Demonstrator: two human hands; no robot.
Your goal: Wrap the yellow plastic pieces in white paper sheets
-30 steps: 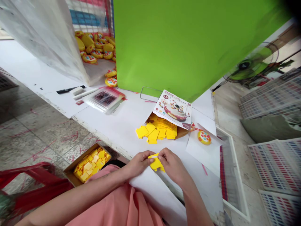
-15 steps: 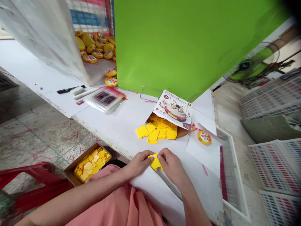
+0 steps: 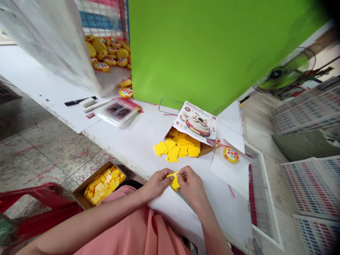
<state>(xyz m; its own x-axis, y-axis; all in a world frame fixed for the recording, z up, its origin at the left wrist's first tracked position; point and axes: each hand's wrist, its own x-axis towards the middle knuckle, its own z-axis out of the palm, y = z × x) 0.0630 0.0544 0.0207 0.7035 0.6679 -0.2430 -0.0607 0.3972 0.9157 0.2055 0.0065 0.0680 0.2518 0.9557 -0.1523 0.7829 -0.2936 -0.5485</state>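
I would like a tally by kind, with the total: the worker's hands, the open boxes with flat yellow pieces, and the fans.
Left hand and right hand: 2
Printed box and brown box: 2
Fan: 1
Total: 5

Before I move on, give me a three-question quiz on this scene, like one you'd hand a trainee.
1. Multiple choice. What is held between the left hand and the right hand?
A) a black marker
B) a flat yellow piece
C) a round dotted toy

2. True or false. Loose yellow pieces spill from the open end of the printed box onto the white table.

3. Fill in the blank. The large upright panel behind the printed box is ____ in colour.

Key: 1: B. 2: True. 3: green.
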